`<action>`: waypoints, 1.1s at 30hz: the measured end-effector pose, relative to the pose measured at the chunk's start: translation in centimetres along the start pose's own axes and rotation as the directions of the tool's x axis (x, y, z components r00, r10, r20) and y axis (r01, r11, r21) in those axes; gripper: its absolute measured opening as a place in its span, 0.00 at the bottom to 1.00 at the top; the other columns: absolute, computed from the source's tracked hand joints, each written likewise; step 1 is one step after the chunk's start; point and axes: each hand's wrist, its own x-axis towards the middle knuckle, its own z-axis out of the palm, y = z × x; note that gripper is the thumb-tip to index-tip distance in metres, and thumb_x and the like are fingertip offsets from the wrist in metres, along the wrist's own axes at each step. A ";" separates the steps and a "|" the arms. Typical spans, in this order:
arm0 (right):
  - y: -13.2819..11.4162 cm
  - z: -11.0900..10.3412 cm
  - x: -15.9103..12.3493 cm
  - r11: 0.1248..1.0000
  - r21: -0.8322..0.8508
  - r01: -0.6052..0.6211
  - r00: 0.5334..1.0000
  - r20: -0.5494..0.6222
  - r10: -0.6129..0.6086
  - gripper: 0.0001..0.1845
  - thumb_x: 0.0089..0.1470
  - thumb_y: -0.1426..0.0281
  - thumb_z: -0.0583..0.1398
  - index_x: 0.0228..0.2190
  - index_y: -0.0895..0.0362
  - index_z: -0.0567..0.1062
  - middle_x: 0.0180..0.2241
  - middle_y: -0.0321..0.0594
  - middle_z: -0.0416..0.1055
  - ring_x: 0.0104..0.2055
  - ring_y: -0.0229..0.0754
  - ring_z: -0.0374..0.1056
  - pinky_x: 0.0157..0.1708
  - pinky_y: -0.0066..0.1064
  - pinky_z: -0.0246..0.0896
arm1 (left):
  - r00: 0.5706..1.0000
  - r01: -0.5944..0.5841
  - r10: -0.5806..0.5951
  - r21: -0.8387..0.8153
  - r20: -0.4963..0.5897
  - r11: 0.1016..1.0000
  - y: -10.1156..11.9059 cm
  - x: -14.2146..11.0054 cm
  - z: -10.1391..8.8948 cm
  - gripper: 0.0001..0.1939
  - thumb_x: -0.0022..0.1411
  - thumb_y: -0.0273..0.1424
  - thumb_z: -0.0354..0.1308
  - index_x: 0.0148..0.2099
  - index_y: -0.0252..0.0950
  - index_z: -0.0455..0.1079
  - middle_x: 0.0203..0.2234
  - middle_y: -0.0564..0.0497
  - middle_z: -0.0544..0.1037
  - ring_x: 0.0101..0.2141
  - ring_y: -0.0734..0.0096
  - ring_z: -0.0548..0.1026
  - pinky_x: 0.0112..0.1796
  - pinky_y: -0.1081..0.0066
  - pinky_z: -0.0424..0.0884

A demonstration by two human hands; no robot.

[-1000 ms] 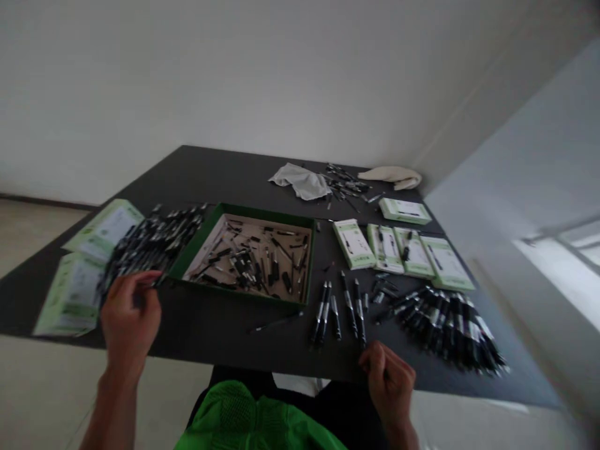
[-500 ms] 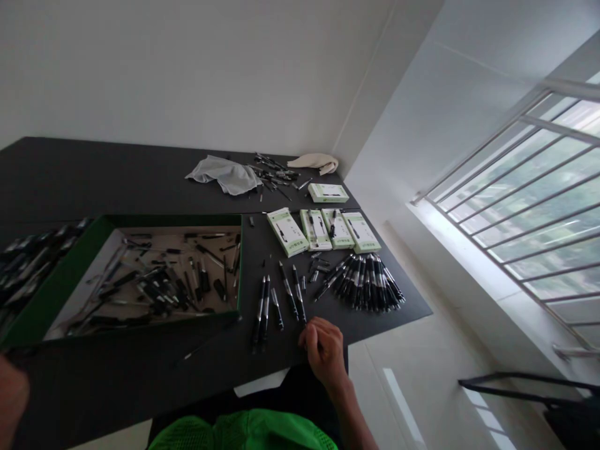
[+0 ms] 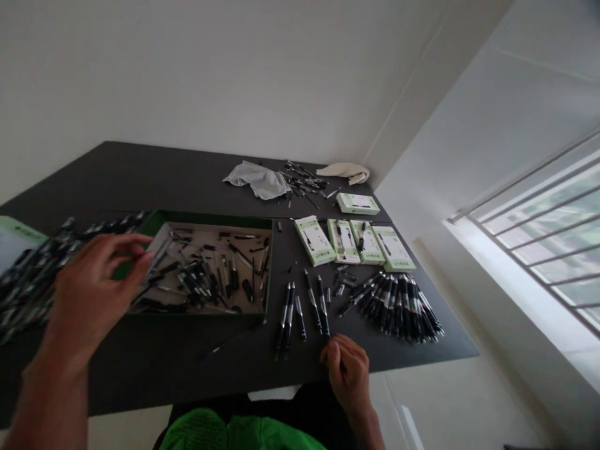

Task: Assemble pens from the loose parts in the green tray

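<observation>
My left hand (image 3: 94, 294) is raised over the left end of a green-edged box (image 3: 213, 220) that holds loose pen parts (image 3: 201, 278). Its thumb and forefinger come together in a pinch. A thin, pale, see-through sliver shows by the fingertips, too blurred to name. Curled closed, my right hand (image 3: 347, 365) rests at the table's front edge. It lies just below the lower end of a black and silver pen (image 3: 323, 303); whatever is inside the fingers is hidden. Beside that pen lie another pen (image 3: 312, 300), a short pen piece (image 3: 300, 317) and a pair of pens (image 3: 285, 315).
A large pen pile (image 3: 37, 275) lies left of the box. Pens fan out (image 3: 398, 306) at right, below several pale green pen boxes (image 3: 315, 240). A grey cloth (image 3: 260, 180), more pens (image 3: 304, 181) and a beige cloth (image 3: 344, 171) lie at the back.
My left hand has come from the lower left edge up to the box's left end. My right hand stays closed in place. The view has turned left.
</observation>
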 end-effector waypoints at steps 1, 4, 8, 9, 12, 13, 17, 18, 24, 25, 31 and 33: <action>0.1 0.0 0.0 1.000 0.006 0.007 1.000 -0.008 -0.007 0.24 0.70 0.75 0.52 0.20 0.54 0.69 0.18 0.33 0.64 0.20 0.35 0.62 0.25 0.28 0.56 | 1.000 0.014 -0.013 -0.057 0.027 0.998 -0.3 0.9 0.2 0.21 0.72 0.45 0.56 0.53 0.32 0.71 0.39 0.57 0.71 0.41 0.75 0.76 0.51 0.62 0.78; 0.4 0.2 0.0 1.000 0.008 0.026 0.999 -0.035 -0.026 0.22 0.69 0.77 0.54 0.22 0.55 0.69 0.19 0.32 0.65 0.20 0.34 0.63 0.24 0.27 0.56 | 0.991 0.025 -0.016 -0.063 0.134 0.998 -1.2 3.5 0.9 0.21 0.75 0.40 0.54 0.61 0.31 0.68 0.34 0.58 0.69 0.38 0.77 0.76 0.47 0.69 0.77; 0.7 0.6 0.2 0.999 -0.006 0.047 0.998 -0.041 -0.047 0.21 0.68 0.78 0.54 0.22 0.54 0.68 0.19 0.32 0.66 0.20 0.33 0.64 0.24 0.26 0.57 | 0.969 -0.007 0.015 -0.037 0.245 0.999 -3.1 5.2 2.1 0.25 0.73 0.41 0.58 0.66 0.33 0.66 0.29 0.61 0.66 0.29 0.81 0.71 0.38 0.77 0.70; 0.7 0.7 0.2 0.999 -0.012 0.050 0.998 -0.046 -0.050 0.21 0.68 0.78 0.54 0.22 0.54 0.67 0.19 0.32 0.66 0.20 0.33 0.64 0.24 0.26 0.57 | 0.956 -0.024 0.034 -0.038 0.290 0.999 -3.6 5.1 2.6 0.25 0.73 0.41 0.59 0.66 0.34 0.66 0.28 0.62 0.67 0.27 0.81 0.70 0.35 0.78 0.68; 1.1 1.1 -0.1 0.999 -0.019 0.049 0.997 -0.064 -0.051 0.21 0.68 0.78 0.54 0.22 0.54 0.68 0.19 0.33 0.66 0.20 0.34 0.64 0.24 0.27 0.57 | 0.871 -0.098 0.119 -0.069 0.476 0.993 -5.3 4.2 4.0 0.20 0.73 0.40 0.57 0.61 0.38 0.73 0.30 0.58 0.77 0.28 0.75 0.76 0.34 0.77 0.71; 1.3 1.2 -0.3 0.999 -0.016 0.047 0.996 -0.076 -0.048 0.21 0.68 0.78 0.54 0.23 0.54 0.68 0.19 0.33 0.66 0.20 0.35 0.64 0.24 0.27 0.58 | 0.840 -0.125 0.148 -0.080 0.523 0.989 -5.7 3.7 4.5 0.18 0.72 0.39 0.57 0.59 0.38 0.75 0.34 0.55 0.81 0.34 0.71 0.80 0.38 0.74 0.74; 1.8 1.5 -0.8 0.999 0.009 0.039 0.992 -0.119 -0.038 0.21 0.68 0.78 0.54 0.22 0.54 0.69 0.19 0.35 0.66 0.21 0.36 0.63 0.25 0.29 0.58 | 0.754 -0.211 0.212 -0.077 0.622 0.975 -6.3 2.0 6.5 0.16 0.67 0.35 0.61 0.56 0.40 0.78 0.51 0.44 0.82 0.53 0.54 0.79 0.53 0.60 0.74; 1.8 1.5 -0.8 0.999 0.017 0.041 0.992 -0.116 -0.039 0.21 0.68 0.78 0.54 0.22 0.54 0.69 0.18 0.35 0.66 0.20 0.36 0.63 0.24 0.29 0.58 | 0.743 -0.223 0.215 -0.067 0.635 0.972 -6.1 1.7 6.8 0.17 0.67 0.34 0.62 0.56 0.40 0.77 0.52 0.43 0.81 0.54 0.51 0.79 0.54 0.58 0.74; 1.3 1.1 -0.9 0.999 0.046 0.007 0.996 -0.088 -0.003 0.19 0.67 0.77 0.56 0.23 0.53 0.71 0.20 0.35 0.68 0.21 0.37 0.65 0.25 0.31 0.59 | 0.667 -0.261 0.213 -0.044 0.714 0.964 -4.6 1.2 6.7 0.11 0.66 0.27 0.62 0.50 0.41 0.77 0.47 0.46 0.82 0.48 0.56 0.81 0.48 0.62 0.74; 1.3 1.1 -0.9 0.999 0.047 0.003 0.995 -0.097 0.001 0.18 0.66 0.77 0.57 0.24 0.53 0.71 0.20 0.35 0.69 0.22 0.38 0.66 0.26 0.31 0.60 | 0.653 -0.266 0.213 -0.044 0.727 0.963 -4.4 1.2 6.4 0.10 0.67 0.28 0.62 0.50 0.41 0.77 0.46 0.46 0.82 0.48 0.57 0.80 0.48 0.63 0.73; 1.1 1.0 -1.1 0.997 0.069 -0.024 0.996 -0.088 0.030 0.18 0.67 0.75 0.58 0.23 0.53 0.73 0.20 0.36 0.70 0.21 0.38 0.67 0.26 0.32 0.63 | 0.639 -0.275 0.210 -0.035 0.740 0.961 -3.8 2.4 4.6 0.09 0.73 0.32 0.57 0.46 0.41 0.79 0.40 0.47 0.82 0.47 0.57 0.79 0.49 0.62 0.71; 1.0 1.0 -1.0 0.997 0.065 -0.028 0.995 -0.089 0.034 0.19 0.67 0.75 0.58 0.23 0.53 0.73 0.20 0.37 0.70 0.21 0.39 0.67 0.26 0.32 0.63 | 0.644 -0.272 0.224 -0.056 0.731 0.961 -3.9 2.9 4.1 0.10 0.73 0.31 0.56 0.47 0.41 0.79 0.42 0.47 0.82 0.48 0.58 0.79 0.50 0.62 0.70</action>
